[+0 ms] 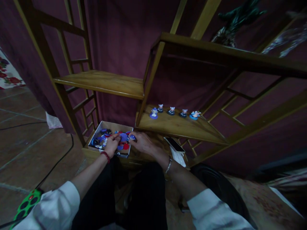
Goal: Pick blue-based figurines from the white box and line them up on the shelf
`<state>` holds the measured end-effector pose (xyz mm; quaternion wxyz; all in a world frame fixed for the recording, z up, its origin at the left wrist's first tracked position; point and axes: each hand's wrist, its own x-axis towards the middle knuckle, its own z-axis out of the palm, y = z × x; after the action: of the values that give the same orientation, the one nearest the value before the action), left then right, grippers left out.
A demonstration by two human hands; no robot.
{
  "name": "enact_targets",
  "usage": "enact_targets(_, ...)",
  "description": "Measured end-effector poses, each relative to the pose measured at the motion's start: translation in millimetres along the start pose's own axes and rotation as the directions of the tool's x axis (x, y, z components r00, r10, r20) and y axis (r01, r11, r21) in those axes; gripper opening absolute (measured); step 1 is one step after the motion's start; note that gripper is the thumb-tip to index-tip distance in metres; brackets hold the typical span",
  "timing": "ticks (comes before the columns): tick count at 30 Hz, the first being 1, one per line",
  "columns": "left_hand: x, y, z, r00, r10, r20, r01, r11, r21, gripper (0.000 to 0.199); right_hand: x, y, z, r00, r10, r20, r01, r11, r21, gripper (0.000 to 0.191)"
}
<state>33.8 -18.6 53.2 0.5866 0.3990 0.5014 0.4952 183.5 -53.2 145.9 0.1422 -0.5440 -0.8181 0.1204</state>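
Both my hands are over an open cardboard box [95, 132] holding a jumble of small figurines and round bases in purple, red, blue and black. Between the fingertips of my right hand [142, 143], at the box's right wall, is a small purple-and-white figurine [132, 138]. My left hand [112, 146] reaches in from the near side, its thumb and fingers pinched at the edge of a purple round base [123, 137]. Up on the wooden shelf [168, 125] to the right stand several figurines, among them a purple-based one [153, 113] and a blue-based one [195, 115].
A phone [174, 144] lies on white tissue [177, 157] right of my right forearm. A bare wooden shelf board [100, 81] juts out above the box. Further up right sits a dark green ornament [240, 16]. A black cable [64, 159] runs across the tiled floor.
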Motion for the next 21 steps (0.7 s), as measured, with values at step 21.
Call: enact_targets(21,-55.8,29.8,11.3,0.996,0.026,0.081,0.003,0.939,-0.343,0.029,-4.3,-3.7,0.1,0.992,-0.069,-0.104,0.085,0.984,0.157,0.021)
